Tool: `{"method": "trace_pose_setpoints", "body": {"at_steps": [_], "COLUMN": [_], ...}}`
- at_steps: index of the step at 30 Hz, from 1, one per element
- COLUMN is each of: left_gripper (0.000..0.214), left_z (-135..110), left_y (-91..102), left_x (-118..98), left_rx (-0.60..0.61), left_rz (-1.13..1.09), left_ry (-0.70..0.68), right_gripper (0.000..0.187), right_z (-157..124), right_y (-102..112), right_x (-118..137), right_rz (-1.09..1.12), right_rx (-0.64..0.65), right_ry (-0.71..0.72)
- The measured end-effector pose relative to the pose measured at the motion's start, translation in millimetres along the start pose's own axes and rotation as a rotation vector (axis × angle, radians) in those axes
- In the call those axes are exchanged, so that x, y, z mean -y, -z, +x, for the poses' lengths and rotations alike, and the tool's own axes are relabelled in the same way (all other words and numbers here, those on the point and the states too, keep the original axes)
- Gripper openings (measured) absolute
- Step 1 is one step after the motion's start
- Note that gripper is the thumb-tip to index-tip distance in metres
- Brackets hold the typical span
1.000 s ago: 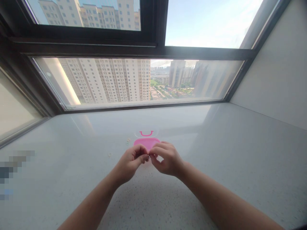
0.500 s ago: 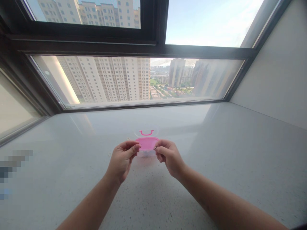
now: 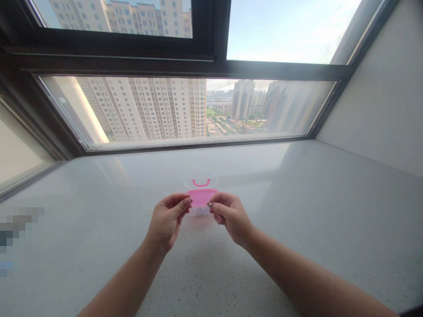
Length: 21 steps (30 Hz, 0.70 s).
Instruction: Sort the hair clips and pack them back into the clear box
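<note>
My left hand (image 3: pixel 167 220) is closed in a pinch, with a tiny dark-edged piece (image 3: pixel 191 200) at its fingertips. Opposite it, my right hand (image 3: pixel 233 218) pinches a small round piece (image 3: pixel 210 204), pale with a dark edge. The two pieces are apart, and their kind is too small to make out. Behind my fingertips stands a pink-rimmed box (image 3: pixel 201 193) with a see-through lower part, partly hidden by both hands. Just beyond it lies a clear lid with a pink handle (image 3: pixel 201 184).
Small pale bits (image 3: pixel 150 212) lie on the speckled white sill (image 3: pixel 205 273) left of my left hand. A dark-framed window (image 3: pixel 198 147) closes off the back, and a white wall (image 3: pixel 380 110) rises at the right. A blurred patch (image 3: pixel 13 233) covers the left edge.
My right hand has moved slightly left, so the fingertips of both hands are closer together. The round piece in it shows more fully. The box and lid stay in place.
</note>
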<state>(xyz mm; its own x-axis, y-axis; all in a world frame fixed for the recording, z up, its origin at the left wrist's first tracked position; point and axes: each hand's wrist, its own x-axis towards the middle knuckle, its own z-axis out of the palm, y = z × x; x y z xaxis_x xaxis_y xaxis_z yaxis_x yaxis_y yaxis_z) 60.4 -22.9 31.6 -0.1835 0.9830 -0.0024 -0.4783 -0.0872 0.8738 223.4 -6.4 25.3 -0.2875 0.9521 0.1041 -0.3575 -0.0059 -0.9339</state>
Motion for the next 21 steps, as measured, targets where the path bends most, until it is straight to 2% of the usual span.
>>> {"method": "trace_pose_setpoints", "body": {"at_steps": [6,12,15,21], "left_gripper": [0.018,0.017,0.021,0.020], "left_z": [-1,-3,-8,-16], "left_y": [-2.7,-0.2,1.8,3.8], "left_x": [-1,2,5,5], "left_rx": [0.035,0.098,0.146,0.257], "left_rz": [0.020,0.166,0.389,0.875], "left_ry": [-0.020,-0.131,-0.285,-0.785], "right_gripper": [0.007,0.006,0.005,0.005], "right_z": [-2,-4,-5,-5], "right_y": [-2,-4,-5,-6], "right_x": [4,4,2,0], "right_rz": [-0.038,-0.065,-0.100,-0.157], "right_rx": [0.023,0.048,0.068,0.081], "right_ry": [0.029,0.013,0.019,0.039]}}
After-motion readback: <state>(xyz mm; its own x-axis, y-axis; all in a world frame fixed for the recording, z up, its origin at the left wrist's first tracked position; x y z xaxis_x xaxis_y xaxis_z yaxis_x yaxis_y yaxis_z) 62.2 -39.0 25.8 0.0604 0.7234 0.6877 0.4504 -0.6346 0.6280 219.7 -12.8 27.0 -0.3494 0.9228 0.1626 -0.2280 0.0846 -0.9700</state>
